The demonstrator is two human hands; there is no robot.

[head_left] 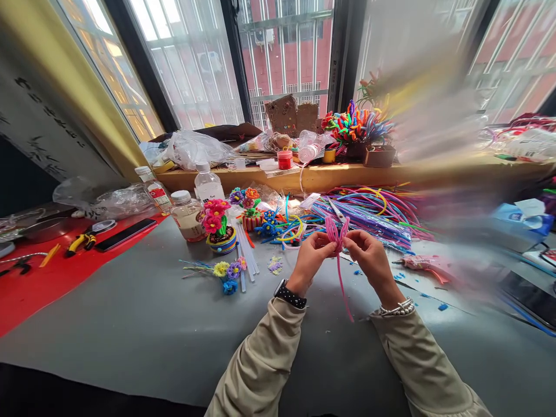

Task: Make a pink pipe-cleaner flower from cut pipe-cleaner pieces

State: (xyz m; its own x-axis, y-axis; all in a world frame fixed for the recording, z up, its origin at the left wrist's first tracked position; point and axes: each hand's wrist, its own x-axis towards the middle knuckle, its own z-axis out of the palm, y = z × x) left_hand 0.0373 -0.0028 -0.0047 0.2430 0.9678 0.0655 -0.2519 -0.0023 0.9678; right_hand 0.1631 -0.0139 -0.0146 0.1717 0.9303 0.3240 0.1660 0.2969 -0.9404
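Pink pipe cleaners (336, 229), bent into upright loops, are pinched between my two hands above the grey tabletop. My left hand (313, 255) grips their gathered base from the left, fingers closed. On the other side, the thumb and fingertips of my right hand (368, 253) close on the loops. A loose pink tail hangs down below the fingers. Just behind my hands lie scissors (337, 212) and a heap of coloured pipe cleaners (373, 214), partly in clear wrapping. Small pipe-cleaner flowers (230, 270) lie to the left, near a potted pink flower (216, 216).
Bottles (187, 215) stand at the back left. Pliers (80, 243) and a phone (125, 234) lie on the red mat (39, 289). Right of my hands is a glue gun (423, 262). A cluttered windowsill (243, 178) runs behind. The right side is smeared.
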